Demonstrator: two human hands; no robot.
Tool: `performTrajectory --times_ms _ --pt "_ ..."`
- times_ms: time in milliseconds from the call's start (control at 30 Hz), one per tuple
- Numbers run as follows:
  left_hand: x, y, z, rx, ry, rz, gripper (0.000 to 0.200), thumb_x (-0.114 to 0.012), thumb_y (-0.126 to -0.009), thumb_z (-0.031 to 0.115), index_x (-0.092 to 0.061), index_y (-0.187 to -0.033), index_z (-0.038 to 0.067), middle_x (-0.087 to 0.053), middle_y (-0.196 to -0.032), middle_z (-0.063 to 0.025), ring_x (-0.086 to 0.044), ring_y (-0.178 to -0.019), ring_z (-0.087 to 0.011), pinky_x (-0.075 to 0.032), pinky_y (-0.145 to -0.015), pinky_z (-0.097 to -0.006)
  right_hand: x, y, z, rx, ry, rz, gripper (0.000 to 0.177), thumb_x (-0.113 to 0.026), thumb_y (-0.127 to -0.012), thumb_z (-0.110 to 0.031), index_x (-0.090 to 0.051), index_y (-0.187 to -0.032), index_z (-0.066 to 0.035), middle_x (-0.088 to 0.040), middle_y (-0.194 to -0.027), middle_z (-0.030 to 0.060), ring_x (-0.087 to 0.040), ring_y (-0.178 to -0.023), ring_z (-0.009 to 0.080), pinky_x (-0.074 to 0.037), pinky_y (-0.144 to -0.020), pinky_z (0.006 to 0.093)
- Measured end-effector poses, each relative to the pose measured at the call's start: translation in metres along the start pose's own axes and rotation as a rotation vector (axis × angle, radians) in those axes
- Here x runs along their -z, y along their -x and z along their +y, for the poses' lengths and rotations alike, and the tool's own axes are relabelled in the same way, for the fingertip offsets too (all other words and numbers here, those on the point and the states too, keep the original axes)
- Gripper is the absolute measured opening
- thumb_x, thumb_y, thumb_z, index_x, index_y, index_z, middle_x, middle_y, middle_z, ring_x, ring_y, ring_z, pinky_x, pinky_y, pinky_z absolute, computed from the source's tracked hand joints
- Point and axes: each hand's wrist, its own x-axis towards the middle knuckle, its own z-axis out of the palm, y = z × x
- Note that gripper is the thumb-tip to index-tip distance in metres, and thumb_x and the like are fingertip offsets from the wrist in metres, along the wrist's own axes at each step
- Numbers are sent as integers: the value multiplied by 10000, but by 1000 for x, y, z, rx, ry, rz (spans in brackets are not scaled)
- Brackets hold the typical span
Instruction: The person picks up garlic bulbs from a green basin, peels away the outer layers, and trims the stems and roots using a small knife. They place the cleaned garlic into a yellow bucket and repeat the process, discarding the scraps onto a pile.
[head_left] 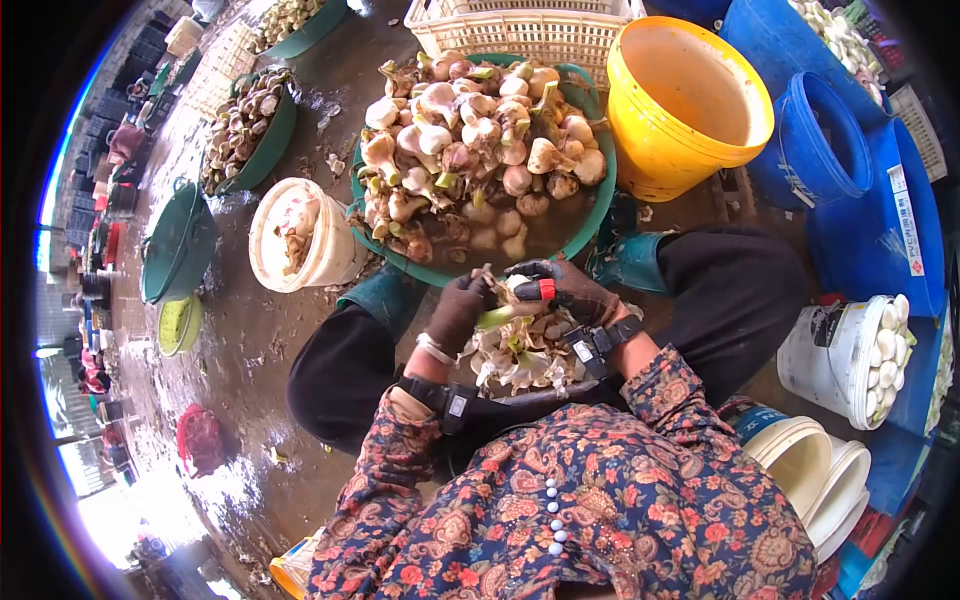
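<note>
Both gloved hands meet just inside 6 o'clock of the green tub (425, 270), over a pile of peelings (525, 352) in the lap. Left hand (462, 308) closed, fingers pinching a garlic (495, 318), green stalk angled toward 7. Right hand (568, 290) curled close against it, something red (541, 290) at the fingers; cannot tell what it grips. From the hands: tub at 12, heaped with garlic bulbs (470, 130); yellow bucket (640, 150) between 1 and 2; white bucket (345, 252) between 9 and 10; white pail (800, 365) of peeled bulbs (888, 350) past 3.
</note>
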Motion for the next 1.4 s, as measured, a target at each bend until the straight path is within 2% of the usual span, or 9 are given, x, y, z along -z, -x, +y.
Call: performTrajectory --times_ms 33,200,433,667,933,1167,1300,1367,1400 --pt "5 1 9 201 307 -27 285 -546 -898 325 -591 -863 46 -604 -774 -56 -570 -667 -140 -462 -606 -278 1 -1 2 0 2 1 376 -599 -839 -256 -580 -1113 1 -615 -1054 75 -574 -930 139 -442 -839 251" --pt "8 16 47 186 122 35 396 -508 -909 369 -573 -1072 13 -613 -925 -67 -603 -808 -143 -502 -706 -263 2 -12 29 -66 -451 -26 395 -561 -864 -330 -578 -1114 -25 -632 -993 53 -599 -855 138 -481 -740 265" --pt "-23 22 21 -183 -77 18 528 -727 -748 148 -491 -1183 -37 -596 -1045 -100 -562 -918 -128 -460 -820 -263 -25 1 5 -174 -679 133 373 -523 -879 -390 -606 -1008 -50 -631 -863 29 -609 -788 137 -467 -645 274" --pt "-21 33 42 -279 -458 -58 563 -756 -690 188 -540 -1176 4 -610 -1002 -117 -577 -897 -182 -463 -810 -305 -20 -12 24 72 330 500 406 -594 -850 -378 -638 -785 20 -591 -619 183 -565 -540 226 -428 -542 369" --pt "-10 26 32 -280 -499 -165 552 -748 -696 208 -551 -1168 0 -614 -1026 -117 -576 -891 -178 -461 -801 -300 -20 -7 25 42 455 427 297 -566 -854 -258 -621 -796 28 -613 -676 178 -570 -581 297 -427 -551 393" --pt "-7 30 43 46 289 -273 537 -693 -754 121 -487 -1226 -32 -596 -1101 -84 -565 -964 -137 -454 -861 -280 -7 -1 33 -5 -176 156 353 -497 -870 -373 -609 -926 -44 -599 -714 16 -571 -605 122 -446 -515 258" --pt "-18 21 26 -176 138 -199 605 -727 -723 117 -459 -1247 -24 -557 -1169 -90 -522 -1058 -153 -426 -906 -300 -18 3 14 -359 -849 -150 511 -417 -857 -598 -616 -917 -131 -599 -721 -6 -552 -590 87 -399 -486 194" --pt "-20 21 25 -213 44 -222 677 -766 -676 122 -444 -1254 -22 -564 -1145 -103 -530 -1062 -209 -405 -935 -333 -38 12 -16 -249 -504 297 487 -430 -867 -571 -622 -926 -127 -595 -710 -4 -539 -592 82 -394 -492 202" --pt "-21 22 28 -419 -311 49 674 -768 -674 123 -445 -1247 -25 -566 -1130 -132 -542 -1049 -253 -406 -944 -346 -30 0 2 -311 -579 290 446 -494 -865 -508 -612 -973 -92 -583 -703 -8 -527 -589 94 -398 -501 218"
